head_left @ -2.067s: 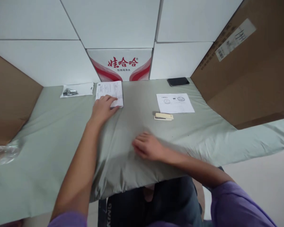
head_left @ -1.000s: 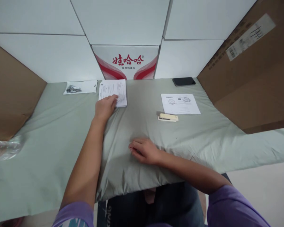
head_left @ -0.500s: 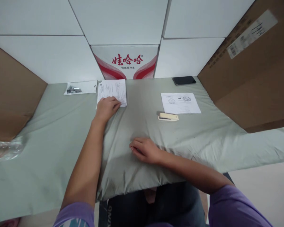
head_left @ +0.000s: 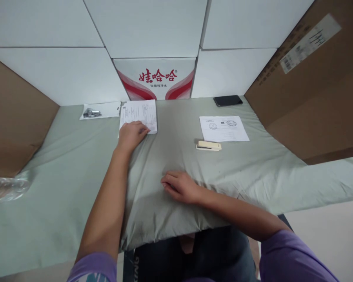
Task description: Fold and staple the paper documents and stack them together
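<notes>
My left hand [head_left: 131, 135] lies over the near edge of a small stack of printed papers [head_left: 139, 109]. Its fingers are bent and closed with the thumb at the papers' lower right corner; how many sheets lie between them is hidden. My right hand [head_left: 181, 187] rests on the cloth near the table's front edge, loosely curled, and nothing shows in it. Up and to the right of it is a cream stapler [head_left: 208, 146]. Just behind the stapler lies a stamped printed sheet [head_left: 225, 131], flat on the cloth.
A black phone [head_left: 228, 100] lies at the back right. A clear packet [head_left: 101, 110] with dark small items sits left of the stack. White boxes [head_left: 155, 23] wall off the back; brown cartons [head_left: 317, 102] stand at both sides. Clear plastic [head_left: 10, 188] shows at far left.
The view has tilted very slightly. Both hands, the papers and the stapler hold nearly the same places.
</notes>
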